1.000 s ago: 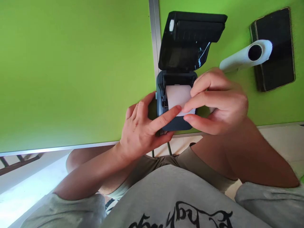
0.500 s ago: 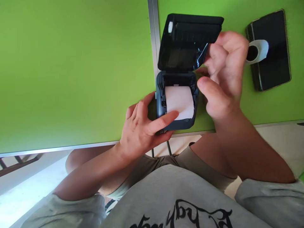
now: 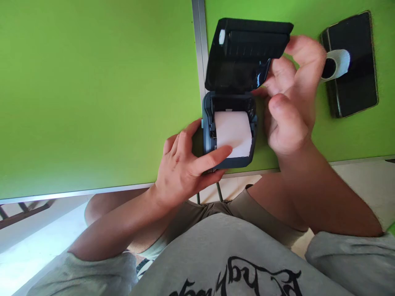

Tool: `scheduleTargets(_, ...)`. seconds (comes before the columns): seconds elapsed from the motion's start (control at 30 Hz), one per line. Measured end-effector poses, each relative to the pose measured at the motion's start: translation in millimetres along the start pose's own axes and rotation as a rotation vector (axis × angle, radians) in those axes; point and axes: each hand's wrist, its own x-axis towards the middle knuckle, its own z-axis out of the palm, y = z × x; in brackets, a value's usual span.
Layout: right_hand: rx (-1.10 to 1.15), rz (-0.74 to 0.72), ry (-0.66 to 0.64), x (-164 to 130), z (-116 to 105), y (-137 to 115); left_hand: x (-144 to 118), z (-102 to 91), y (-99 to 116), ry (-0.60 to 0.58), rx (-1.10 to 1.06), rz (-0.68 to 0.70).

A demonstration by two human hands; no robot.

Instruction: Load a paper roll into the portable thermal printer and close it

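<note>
At table edge, left hand (image 3: 182,164) grips printer (image 3: 230,131) base, forefinger on paper roll (image 3: 233,131) | right hand (image 3: 291,98) loosely curled, empty, touching raised lid (image 3: 247,53) | printer likely light, rigid; paper tears easily, hold body sides.

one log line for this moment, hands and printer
left hand: holds printer | right hand: at open lid | paper roll: seated

A person's left hand (image 3: 182,164) is gripping a small dark printer (image 3: 230,139) on a green table (image 3: 92,94), one finger lying across the white paper roll (image 3: 233,131). The right hand (image 3: 290,102) is touching the raised lid (image 3: 247,53). A phone (image 3: 352,65) is lying nearby, an empty paper core (image 3: 336,65) resting against it.
</note>
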Motion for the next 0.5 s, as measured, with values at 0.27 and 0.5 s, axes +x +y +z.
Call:
scheduleTargets(0.27,0.204,-0.207,0.284,0.1,2.5,-0.6,-0.9,1.3,-1.0,0.013,-0.001,0.007)
scheduleTargets(0.5,0.088,-0.059,0.075,-4.6,-6.1,-8.2,-0.3,1.8,-0.2,0.029,0.008,0.018)
